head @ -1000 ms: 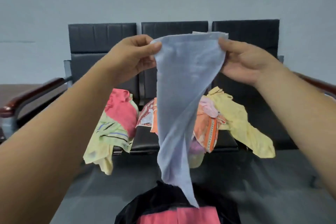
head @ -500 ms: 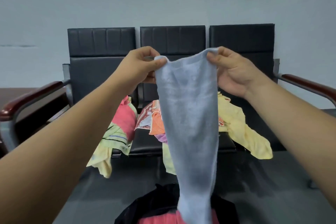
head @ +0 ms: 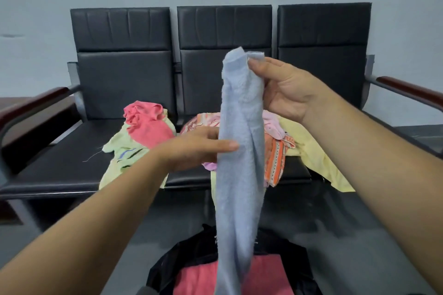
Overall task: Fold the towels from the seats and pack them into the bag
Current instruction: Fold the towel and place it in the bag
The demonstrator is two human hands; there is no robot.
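Note:
A pale blue towel (head: 239,163) hangs folded lengthwise in front of the seats. My right hand (head: 280,88) pinches its two top corners together. My left hand (head: 199,148) is lower, thumb in front and fingers behind the towel's middle, gripping it. The towel's lower end reaches into the black bag (head: 199,254) on the floor, which holds a pink folded towel (head: 266,275). On the seats lie a pink towel (head: 148,124), a light green towel (head: 119,158), an orange patterned towel (head: 275,160) and a yellow towel (head: 318,158).
Three joined black seats (head: 127,79) stand against a grey wall, with wooden armrests at the left (head: 31,105) and the right (head: 412,91). The floor in front is dark grey.
My hands brought the top corners together, and my right hand now holds both. My left hand let go of its corner and dropped to the towel's middle. The towel hangs narrower.

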